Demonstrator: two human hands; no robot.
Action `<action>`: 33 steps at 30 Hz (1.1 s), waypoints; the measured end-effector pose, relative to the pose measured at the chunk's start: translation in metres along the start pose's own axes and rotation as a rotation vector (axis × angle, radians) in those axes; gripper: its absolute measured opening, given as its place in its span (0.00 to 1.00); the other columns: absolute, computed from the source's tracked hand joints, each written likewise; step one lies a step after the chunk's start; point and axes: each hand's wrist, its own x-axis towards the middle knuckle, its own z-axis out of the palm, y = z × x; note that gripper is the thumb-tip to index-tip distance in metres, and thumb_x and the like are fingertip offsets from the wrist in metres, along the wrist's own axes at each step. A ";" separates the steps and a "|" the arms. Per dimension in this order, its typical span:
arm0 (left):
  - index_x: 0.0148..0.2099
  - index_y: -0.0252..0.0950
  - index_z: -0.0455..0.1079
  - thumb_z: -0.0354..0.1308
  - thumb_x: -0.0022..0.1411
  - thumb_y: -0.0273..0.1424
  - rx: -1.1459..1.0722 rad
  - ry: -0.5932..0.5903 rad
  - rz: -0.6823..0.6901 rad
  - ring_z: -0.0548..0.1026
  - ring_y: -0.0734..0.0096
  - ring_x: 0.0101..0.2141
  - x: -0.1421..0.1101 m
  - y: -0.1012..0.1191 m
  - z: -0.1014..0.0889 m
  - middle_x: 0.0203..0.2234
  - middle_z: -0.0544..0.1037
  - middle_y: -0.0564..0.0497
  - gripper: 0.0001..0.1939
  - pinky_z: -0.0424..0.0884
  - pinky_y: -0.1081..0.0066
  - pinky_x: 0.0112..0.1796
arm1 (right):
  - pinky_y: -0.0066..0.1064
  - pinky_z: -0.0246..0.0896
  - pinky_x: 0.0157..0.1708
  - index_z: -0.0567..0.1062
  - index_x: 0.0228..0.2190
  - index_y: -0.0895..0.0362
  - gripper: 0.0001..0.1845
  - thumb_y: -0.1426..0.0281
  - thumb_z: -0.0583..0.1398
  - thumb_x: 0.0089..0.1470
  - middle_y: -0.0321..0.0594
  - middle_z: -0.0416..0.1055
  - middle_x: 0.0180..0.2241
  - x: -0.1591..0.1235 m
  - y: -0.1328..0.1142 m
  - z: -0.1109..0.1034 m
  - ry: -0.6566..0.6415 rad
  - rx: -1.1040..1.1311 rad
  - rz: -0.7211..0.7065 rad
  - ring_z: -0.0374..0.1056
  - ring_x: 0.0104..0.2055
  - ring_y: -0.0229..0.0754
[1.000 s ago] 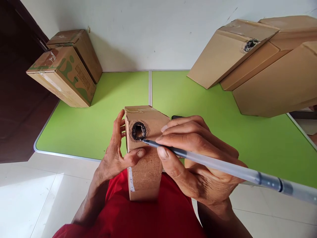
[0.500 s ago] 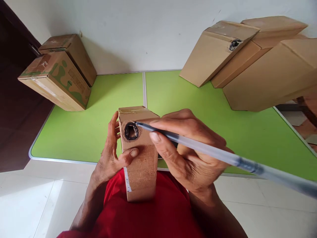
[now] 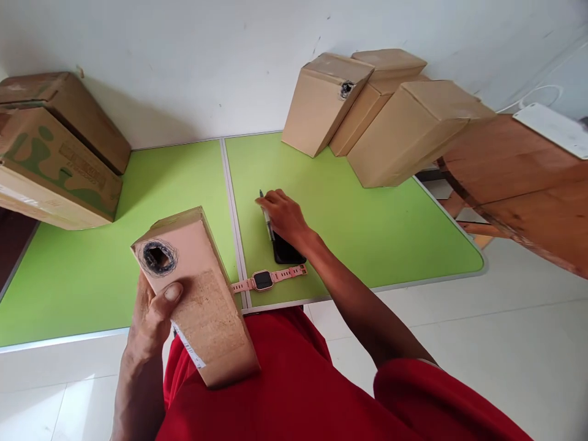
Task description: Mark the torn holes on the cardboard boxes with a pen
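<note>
My left hand point(image 3: 151, 312) grips a small cardboard box point(image 3: 197, 294) from its left side, thumb on the front face. The box rests tilted on my lap and has a black inked ring around a hole point(image 3: 157, 257) near its top. My right hand point(image 3: 285, 217) reaches out over the green table point(image 3: 367, 226), fingers curled around a pen point(image 3: 266, 220) that lies against the table surface. The hand sits partly over a black phone point(image 3: 287, 252). A pink wristwatch point(image 3: 269, 280) lies near the table's front edge, just below the phone.
Several plain cardboard boxes point(image 3: 386, 116) lean against the wall at the back right; one has a black marked hole point(image 3: 345, 89). Two boxes, one with green print point(image 3: 50, 165), stand at the back left. A wooden piece of furniture point(image 3: 519, 177) is at the right.
My right hand has left the box and moved forward to the table with the pen. My left hand has tilted the box to the left. The view has swung right.
</note>
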 end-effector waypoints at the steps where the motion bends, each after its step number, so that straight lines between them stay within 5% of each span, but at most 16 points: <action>1: 0.67 0.49 0.79 0.73 0.57 0.58 0.006 -0.003 -0.004 0.73 0.32 0.68 -0.001 0.000 0.000 0.61 0.83 0.47 0.40 0.72 0.40 0.68 | 0.43 0.70 0.47 0.87 0.48 0.61 0.24 0.89 0.55 0.65 0.58 0.84 0.50 0.004 0.002 0.007 -0.062 -0.037 -0.003 0.75 0.55 0.58; 8: 0.68 0.50 0.78 0.70 0.63 0.57 -0.011 -0.012 -0.038 0.71 0.35 0.71 -0.002 -0.007 -0.004 0.62 0.83 0.48 0.36 0.72 0.42 0.69 | 0.50 0.62 0.55 0.83 0.57 0.65 0.30 0.87 0.47 0.69 0.68 0.78 0.60 0.012 -0.006 0.020 -0.275 -0.170 -0.004 0.65 0.64 0.64; 13: 0.69 0.52 0.78 0.68 0.64 0.58 0.023 -0.056 -0.039 0.71 0.33 0.71 -0.002 -0.012 -0.006 0.64 0.81 0.49 0.36 0.72 0.38 0.70 | 0.50 0.59 0.60 0.77 0.67 0.63 0.34 0.86 0.46 0.70 0.65 0.77 0.64 0.001 -0.011 0.009 -0.280 -0.170 0.067 0.64 0.67 0.63; 16: 0.70 0.52 0.78 0.69 0.63 0.58 0.000 -0.074 -0.037 0.73 0.31 0.70 -0.002 -0.012 -0.006 0.64 0.82 0.48 0.37 0.73 0.37 0.68 | 0.54 0.60 0.62 0.68 0.75 0.64 0.30 0.76 0.50 0.77 0.67 0.72 0.69 -0.021 -0.015 -0.001 -0.221 -0.174 0.230 0.63 0.70 0.66; 22: 0.72 0.54 0.75 0.69 0.64 0.57 -0.037 -0.111 -0.031 0.70 0.34 0.73 0.000 -0.009 0.000 0.66 0.81 0.49 0.37 0.71 0.39 0.71 | 0.60 0.68 0.59 0.75 0.62 0.73 0.37 0.52 0.67 0.71 0.78 0.73 0.62 -0.072 -0.032 -0.005 -0.174 -0.154 0.664 0.68 0.66 0.77; 28: 0.77 0.56 0.69 0.68 0.65 0.57 -0.047 -0.140 -0.038 0.72 0.34 0.72 0.000 -0.008 0.004 0.67 0.80 0.49 0.42 0.73 0.39 0.69 | 0.51 0.73 0.56 0.74 0.60 0.69 0.36 0.55 0.73 0.64 0.73 0.74 0.63 -0.058 -0.030 -0.002 -0.148 0.002 0.786 0.73 0.66 0.71; 33: 0.76 0.53 0.71 0.69 0.65 0.57 -0.040 -0.098 -0.017 0.69 0.35 0.74 -0.002 -0.011 -0.004 0.64 0.82 0.48 0.41 0.67 0.38 0.74 | 0.53 0.74 0.54 0.76 0.54 0.66 0.34 0.57 0.76 0.54 0.72 0.79 0.58 -0.050 -0.012 -0.007 -0.101 0.225 0.848 0.77 0.61 0.73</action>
